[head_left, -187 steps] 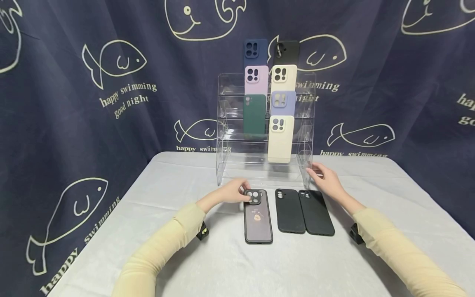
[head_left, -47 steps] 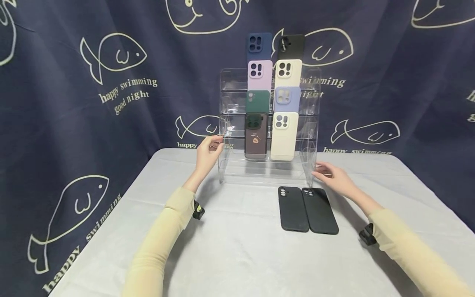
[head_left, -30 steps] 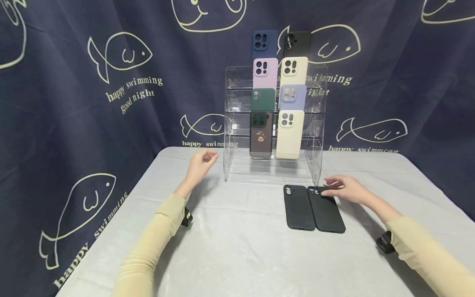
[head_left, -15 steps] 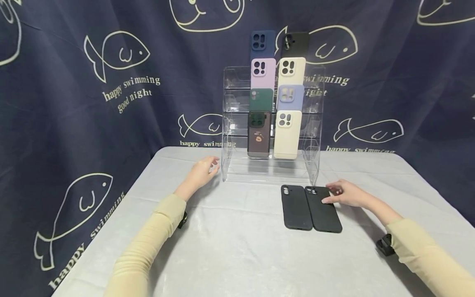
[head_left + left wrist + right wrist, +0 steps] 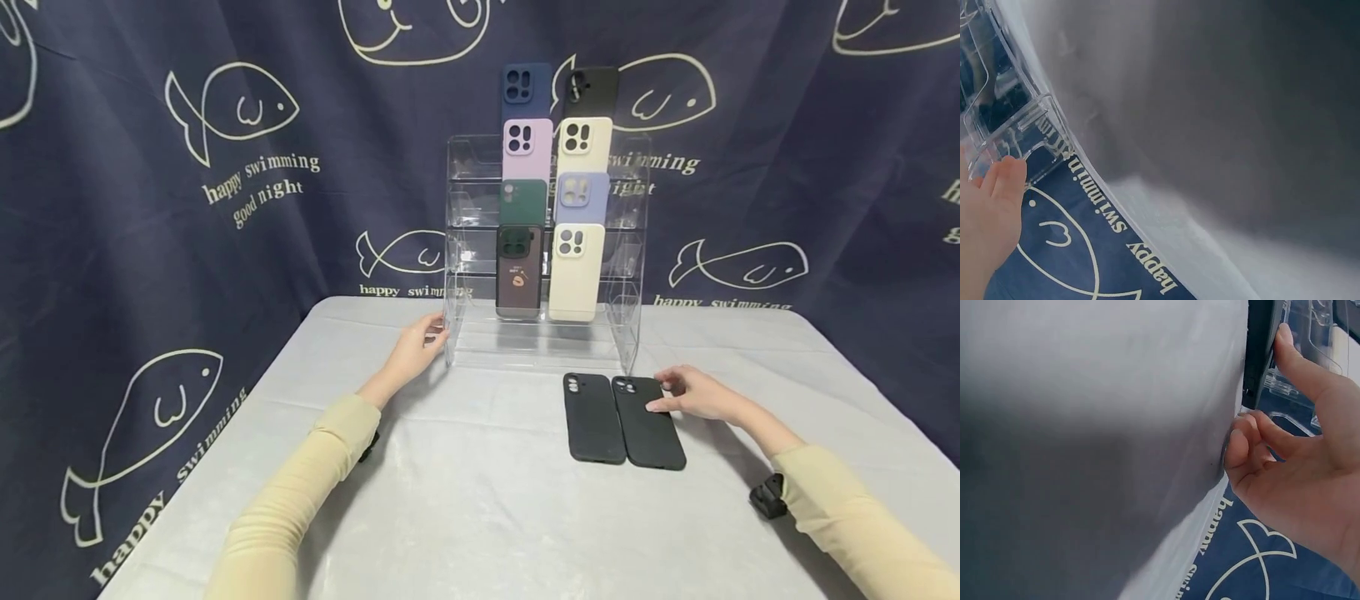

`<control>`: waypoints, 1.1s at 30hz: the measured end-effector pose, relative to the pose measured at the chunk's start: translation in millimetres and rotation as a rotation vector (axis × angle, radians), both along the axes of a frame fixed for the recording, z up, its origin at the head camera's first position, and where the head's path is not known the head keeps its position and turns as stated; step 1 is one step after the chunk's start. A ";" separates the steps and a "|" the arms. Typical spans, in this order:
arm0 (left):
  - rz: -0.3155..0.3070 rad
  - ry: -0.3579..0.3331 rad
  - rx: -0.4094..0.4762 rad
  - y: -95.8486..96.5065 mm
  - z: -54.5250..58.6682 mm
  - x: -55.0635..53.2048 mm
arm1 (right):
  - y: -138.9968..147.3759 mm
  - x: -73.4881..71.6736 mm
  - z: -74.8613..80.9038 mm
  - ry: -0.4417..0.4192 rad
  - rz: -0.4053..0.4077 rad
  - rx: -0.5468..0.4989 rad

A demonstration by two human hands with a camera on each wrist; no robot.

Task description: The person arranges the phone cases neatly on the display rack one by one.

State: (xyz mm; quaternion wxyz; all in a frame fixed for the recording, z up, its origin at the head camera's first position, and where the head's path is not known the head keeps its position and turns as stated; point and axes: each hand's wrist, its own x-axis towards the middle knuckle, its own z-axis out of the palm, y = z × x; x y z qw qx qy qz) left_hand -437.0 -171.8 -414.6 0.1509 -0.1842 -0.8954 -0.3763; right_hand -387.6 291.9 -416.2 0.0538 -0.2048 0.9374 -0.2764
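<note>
In the head view, my left hand (image 5: 417, 345) touches the left side of a clear tiered display rack (image 5: 540, 362). The left wrist view shows its fingertips at the clear side panel (image 5: 1029, 128). My right hand (image 5: 701, 394) is at the upper right edge of a black phone case (image 5: 654, 435) lying on the table. Its thumb (image 5: 1300, 362) lies on the case's face while the other fingers curl at the edge. Close on the left is a second black phone case (image 5: 595, 425). A dark case with a small print (image 5: 519, 287) stands on the rack.
Upright on the rack stand a cream case (image 5: 575, 287), a green case (image 5: 523, 202), a light blue case (image 5: 588, 210) and a lilac case (image 5: 528, 167), plus others behind. A white cloth covers the table (image 5: 465, 500); a dark blue fish-print curtain (image 5: 225, 233) hangs behind.
The printed dark case went from the table onto the rack's lower left. My left hand moved off the rack's side and back onto it, lower. My right hand left the rack for the black case.
</note>
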 end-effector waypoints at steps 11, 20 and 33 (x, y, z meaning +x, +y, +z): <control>0.007 0.012 0.082 1.2 -1.8 0.8 | 3.5 7.5 4.9 -0.080 -0.057 -0.034; 0.013 0.015 0.116 2.9 -1.4 3.1 | 15.3 11.4 17.0 -0.129 -0.093 -0.245; 0.024 0.016 0.137 2.8 -2.2 2.5 | 4.1 13.5 40.2 0.095 -0.115 -0.417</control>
